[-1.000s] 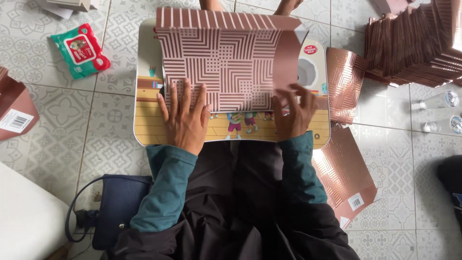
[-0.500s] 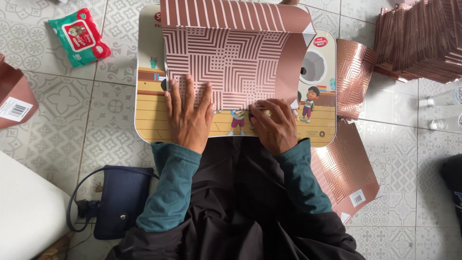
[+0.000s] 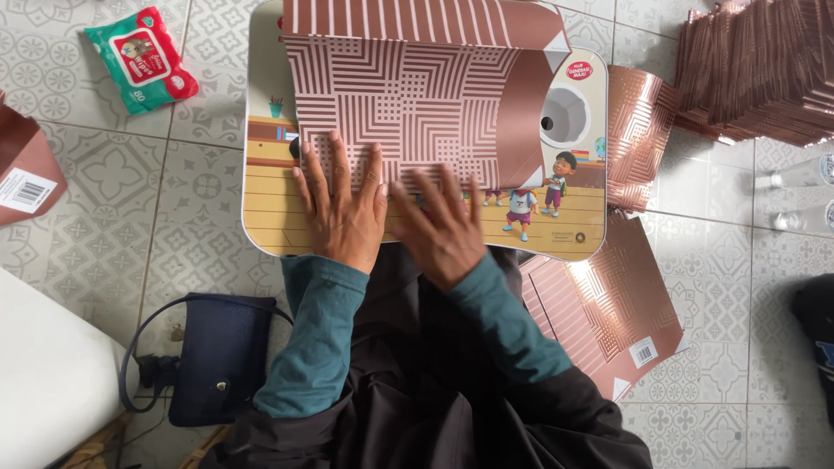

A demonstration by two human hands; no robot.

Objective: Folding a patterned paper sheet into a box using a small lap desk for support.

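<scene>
- Head view, far left edge: part of a brown carton piece with a white barcode label (image 3: 24, 178) lies on the patterned floor tiles (image 3: 187, 187); below it, a white surface (image 3: 48, 382) fills the lower left corner.
- Upper left of the frame: a green and red wet-wipes packet (image 3: 141, 57) lies flat on the tiles, well apart from the hands.
- Lower left of centre: a dark blue handbag (image 3: 217, 360) with a strap rests on the floor, just beside the person's teal left sleeve.
- Centre: a lap desk with a cartoon print (image 3: 269, 208) carries a folded brown box blank with white line pattern (image 3: 408, 104), its upper flap bent over at the top of the frame.
- Left hand (image 3: 340, 204): flat, fingers spread, palm pressing the lower left edge of the box blank; it holds nothing, only presses.
- Right hand (image 3: 439, 230): flat and slightly blurred, fingers extended onto the lower edge of the box blank, just beside the left hand; no clasp, pressing only.
- Right of centre: a flat brown sheet with a barcode (image 3: 608, 313) lies on the floor, partly under the desk's lower right corner.
- Upper right of the frame: a stack of flattened brown blanks (image 3: 756, 69) sits on the tiles.
</scene>
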